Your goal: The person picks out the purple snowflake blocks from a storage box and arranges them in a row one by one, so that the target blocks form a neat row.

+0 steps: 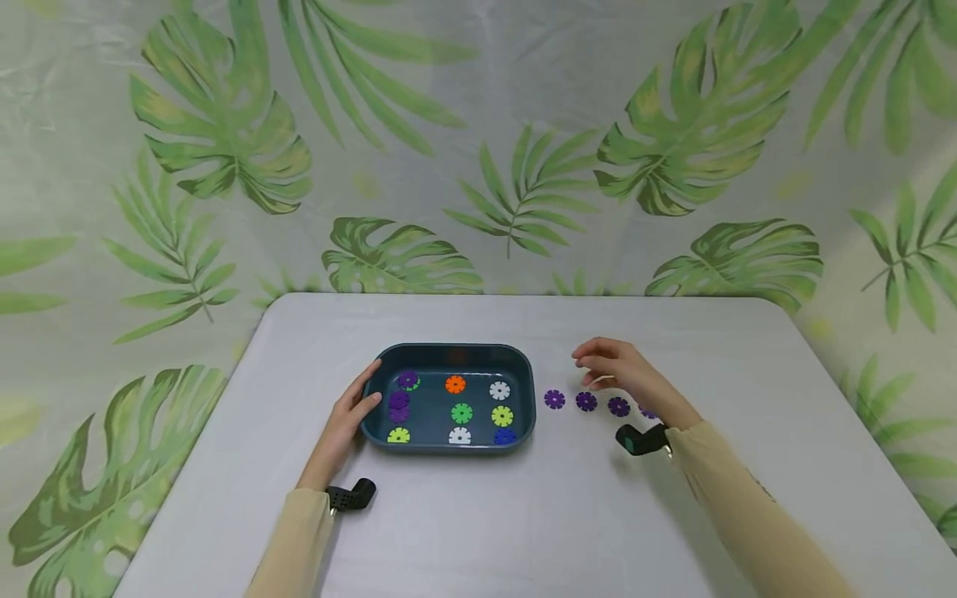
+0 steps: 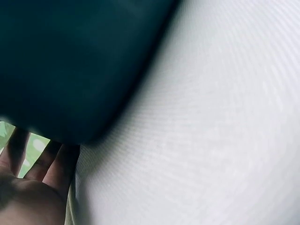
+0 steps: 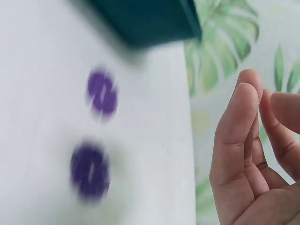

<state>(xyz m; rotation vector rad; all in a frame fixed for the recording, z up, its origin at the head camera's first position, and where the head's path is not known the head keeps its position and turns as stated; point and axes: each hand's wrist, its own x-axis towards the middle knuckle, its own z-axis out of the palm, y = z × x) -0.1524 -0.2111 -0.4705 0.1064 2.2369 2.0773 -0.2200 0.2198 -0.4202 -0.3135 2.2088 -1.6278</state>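
My left hand [image 1: 342,423] grips the left end of a dark teal tray [image 1: 434,397], thumb over the rim and fingers along the outer wall. In the left wrist view, fingers [image 2: 60,171] lie against the tray's underside edge. My right hand [image 1: 619,368] hovers right of the tray with fingers loosely bent, holding nothing. Below it, purple notched discs [image 1: 586,402] lie in a row on the table; the rightmost is partly hidden by the wrist. Inside the tray are notched discs: orange [image 1: 455,384], green [image 1: 461,413], blue [image 1: 504,435], plus several white, yellow and purple ones.
The white table [image 1: 478,523] ends at a back edge just beyond the tray. Behind it hangs a leaf-patterned cloth [image 1: 516,195]. Each wrist wears a black camera, one near the tray's front left corner [image 1: 353,495], the other close to the disc row [image 1: 640,439].
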